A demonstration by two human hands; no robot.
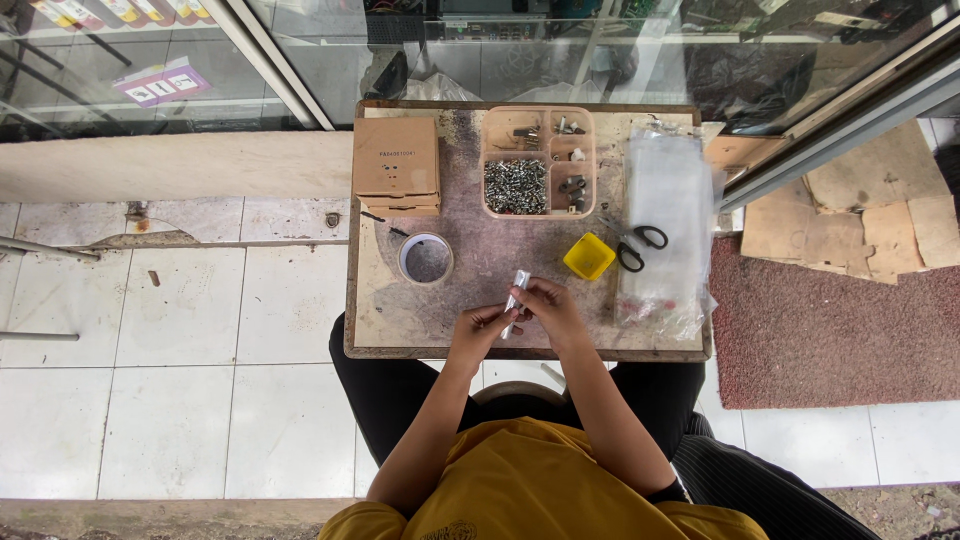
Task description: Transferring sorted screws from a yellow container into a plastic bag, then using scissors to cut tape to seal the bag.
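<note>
Both hands meet over the near edge of the small table (400, 320). The left hand (478, 328) and the right hand (548, 308) are pinched together on one small clear packet (516, 290), holding it up off the surface, slanted, likely so it can be worked from both ends. Supplies sit in an arc within arm's reach: a divided tray (538, 162) of screws and fittings straight ahead, a yellow cup (589, 256) and scissors (634, 243) to the right beside a stack of plastic bags (668, 190), a tape roll (426, 259) and cardboard box (396, 163) to the left.
</note>
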